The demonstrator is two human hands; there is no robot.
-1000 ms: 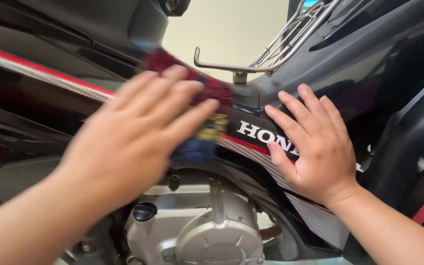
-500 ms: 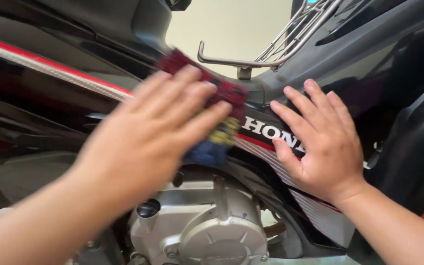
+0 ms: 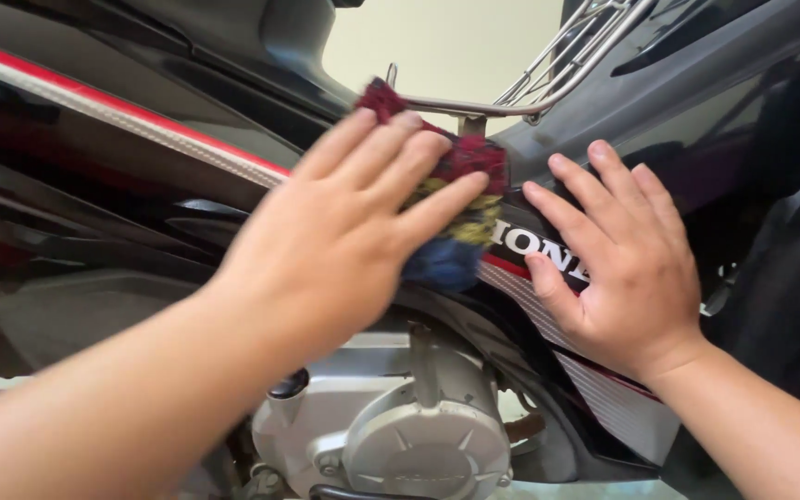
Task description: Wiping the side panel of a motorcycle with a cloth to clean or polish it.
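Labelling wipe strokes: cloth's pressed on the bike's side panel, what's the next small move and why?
Probably slide the left hand and its multicoloured cloth down-right along the dark side panel, toward the striped part by the braced right hand; the cloth now covers only the panel's upper edge.

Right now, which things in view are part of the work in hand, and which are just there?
In use:
left hand pressing the multicoloured cloth
right hand flat on the dark side panel

Just there:
silver engine cover
chrome rack
seat edge with red stripe
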